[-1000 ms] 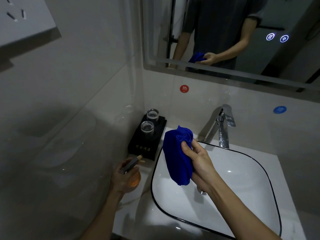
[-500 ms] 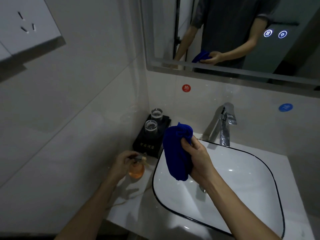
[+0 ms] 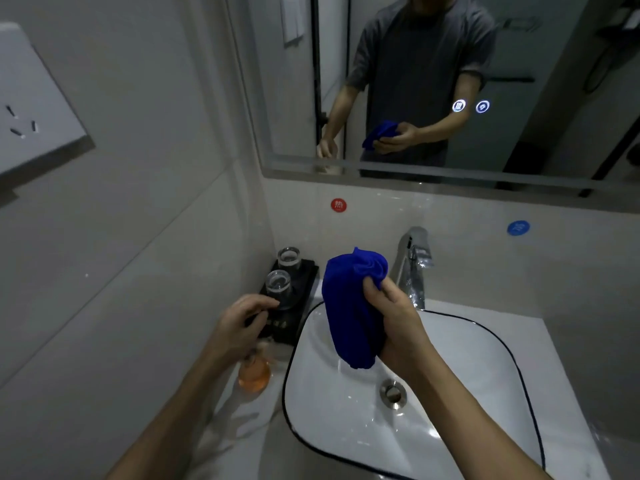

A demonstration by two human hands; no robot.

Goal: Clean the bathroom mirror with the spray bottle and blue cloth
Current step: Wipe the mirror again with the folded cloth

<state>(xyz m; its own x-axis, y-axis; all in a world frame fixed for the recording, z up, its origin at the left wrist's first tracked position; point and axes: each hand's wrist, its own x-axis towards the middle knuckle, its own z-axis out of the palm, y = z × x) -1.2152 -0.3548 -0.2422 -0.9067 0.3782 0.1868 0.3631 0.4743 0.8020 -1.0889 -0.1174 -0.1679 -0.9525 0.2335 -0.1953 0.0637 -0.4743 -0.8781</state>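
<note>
Over the sink, the right hand bunches the blue cloth ready for wiping, while left of it the left hand grips the orange spray bottle, poised for the mirror above.

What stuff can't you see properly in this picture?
Head view:
- Spray bottle: top hidden under the left hand.
- Tray label: too small to read.
- Mirror: cut off by the top and right edges.
- Cloth: partly hidden by the right hand.
</note>
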